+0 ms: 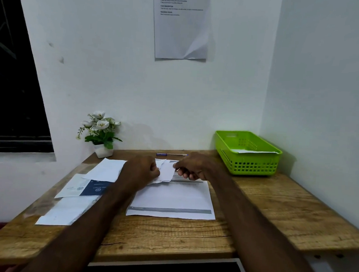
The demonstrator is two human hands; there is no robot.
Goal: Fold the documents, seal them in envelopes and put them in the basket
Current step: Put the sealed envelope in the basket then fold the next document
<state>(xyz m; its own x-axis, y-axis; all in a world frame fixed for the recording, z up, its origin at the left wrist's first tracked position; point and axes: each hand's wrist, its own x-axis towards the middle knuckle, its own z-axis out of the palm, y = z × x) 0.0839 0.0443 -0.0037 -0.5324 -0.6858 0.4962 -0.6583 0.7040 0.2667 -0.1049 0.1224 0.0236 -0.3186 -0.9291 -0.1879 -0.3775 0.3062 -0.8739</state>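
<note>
Both my hands hold a small white folded paper or envelope (166,170) above the far part of the wooden desk (168,232). My left hand (139,172) grips its left edge with curled fingers. My right hand (193,167) pinches its right edge. Under them lies a flat printed document (172,200) with a grey band near its front edge. The green basket (247,161) stands at the back right and has a white envelope (255,151) in it.
Left of my arms lie several white envelopes and papers (107,169) and a blue-and-white printed one (87,189). A potted white flower (101,131) stands at the back left, a pen (171,154) by the wall. A sheet (181,24) hangs on the wall.
</note>
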